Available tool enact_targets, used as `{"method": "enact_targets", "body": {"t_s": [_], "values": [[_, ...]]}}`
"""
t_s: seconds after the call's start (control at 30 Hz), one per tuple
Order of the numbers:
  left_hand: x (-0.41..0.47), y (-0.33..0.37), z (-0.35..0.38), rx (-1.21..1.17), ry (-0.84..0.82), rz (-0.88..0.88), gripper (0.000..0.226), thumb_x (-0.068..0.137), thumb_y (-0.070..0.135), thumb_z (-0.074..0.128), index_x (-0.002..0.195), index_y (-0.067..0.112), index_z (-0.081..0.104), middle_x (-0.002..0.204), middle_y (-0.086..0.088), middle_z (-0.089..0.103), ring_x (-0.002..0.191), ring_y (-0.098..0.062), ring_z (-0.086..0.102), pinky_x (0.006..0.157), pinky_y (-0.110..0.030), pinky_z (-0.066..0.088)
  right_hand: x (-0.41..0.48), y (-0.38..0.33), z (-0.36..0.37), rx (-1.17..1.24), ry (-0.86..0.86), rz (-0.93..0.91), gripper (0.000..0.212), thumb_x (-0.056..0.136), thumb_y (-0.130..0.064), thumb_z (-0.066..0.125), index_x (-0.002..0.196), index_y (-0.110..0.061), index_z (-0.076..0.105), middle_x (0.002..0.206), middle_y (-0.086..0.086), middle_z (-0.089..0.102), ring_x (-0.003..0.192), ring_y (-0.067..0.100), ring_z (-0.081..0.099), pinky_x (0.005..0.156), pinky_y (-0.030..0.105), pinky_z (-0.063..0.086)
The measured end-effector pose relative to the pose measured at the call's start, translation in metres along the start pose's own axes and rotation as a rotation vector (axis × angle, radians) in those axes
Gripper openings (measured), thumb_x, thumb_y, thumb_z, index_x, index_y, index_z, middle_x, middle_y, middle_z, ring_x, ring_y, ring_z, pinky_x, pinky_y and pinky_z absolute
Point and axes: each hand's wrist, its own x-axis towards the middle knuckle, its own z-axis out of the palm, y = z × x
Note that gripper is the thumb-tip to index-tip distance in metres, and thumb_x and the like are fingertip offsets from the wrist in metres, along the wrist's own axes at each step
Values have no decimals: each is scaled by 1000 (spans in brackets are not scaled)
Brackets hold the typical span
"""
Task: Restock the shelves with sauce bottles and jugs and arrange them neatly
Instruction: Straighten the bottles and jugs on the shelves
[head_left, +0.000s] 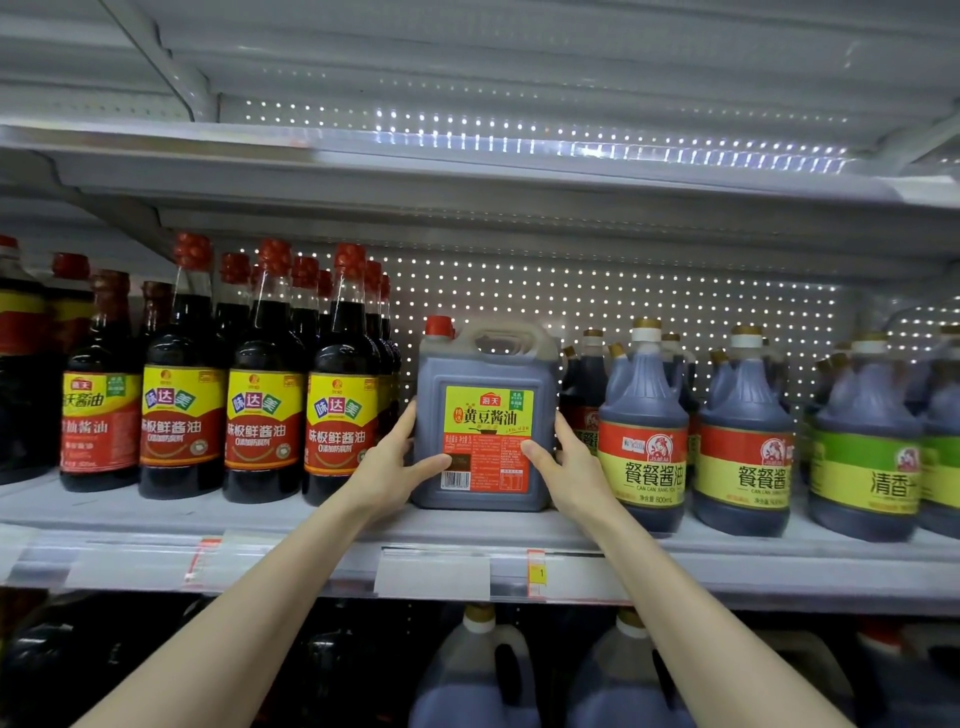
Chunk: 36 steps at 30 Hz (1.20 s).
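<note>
Head view: both hands (397, 465) (569, 467) around jug (487, 379)

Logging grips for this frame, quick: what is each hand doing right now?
Left hand: holds the left side of the square soy sauce jug.
Right hand: holds the jug's right side.

both hands (483, 467) gripping jug (485, 410), shelf (311, 519)
</note>
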Motion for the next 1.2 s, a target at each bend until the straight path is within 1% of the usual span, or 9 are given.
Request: {"method": "enact_targets", "body": {"t_s": [0.1,0.33,0.47,0.6,0.7,0.93,1.1,1.2], "values": [[1,-1,-2,10,-3,-10,83,92,21,61,153,35,7,147,4,42,133,-17,42,105,-42,44,-1,0,0,-6,1,-5,67,99,-31,51,155,-26,14,149,2,43,130,21,48,105,41,45],[1,0,-2,-33,-29,-23,82,94,19,60,152,39,5,143,8,43,131,-12,41,106,-44,43,-2,0,-1,-13,8,-4,69,99,-32,51,155,-25,13,150,4,42,132,23,47,106,40,45],[1,0,0,-31,-38,-29,82,94,19,59,152,39,5,144,6,43,127,-9,41,103,-37,44,0,1,-1,-4,4,-3,68,98,-33,51,155,-27,14,151,2,40,134,22,44,106,39,44],[2,-1,-3,-16,-22,-27,83,94,20,60,153,38,4,146,5,43,132,-15,41,106,-40,43,1,0,1,1,-4,-2,68,98,-32,52,155,-27,14,150,2,42,132,22,46,106,41,44],[2,0,-2,-9,-22,-22,83,94,20,59,153,38,4,146,4,44,132,-15,42,106,-40,43,1,1,0,-1,-4,6,69,98,-34,52,155,-29,14,149,2,43,132,22,47,106,44,44],[1,0,-1,-1,-22,-16,82,93,20,60,152,38,6,145,4,44,134,-17,42,107,-41,43,1,-2,0,-14,-17,17,68,98,-34,51,155,-30,13,149,1,44,130,20,48,106,44,45],[-1,3,-1,3,-30,0,80,94,18,59,152,35,6,146,3,42,132,-14,42,103,-35,42,-4,-7,0,-19,-19,27,67,99,-32,50,155,-29,12,148,2,44,130,20,49,106,42,44],[-2,3,0,-4,-32,1,80,94,18,59,152,36,7,144,4,43,124,-8,43,101,-32,43,-6,-7,0,-28,-15,31,67,100,-32,49,155,-28,12,149,2,44,130,21,49,106,40,44]]}}
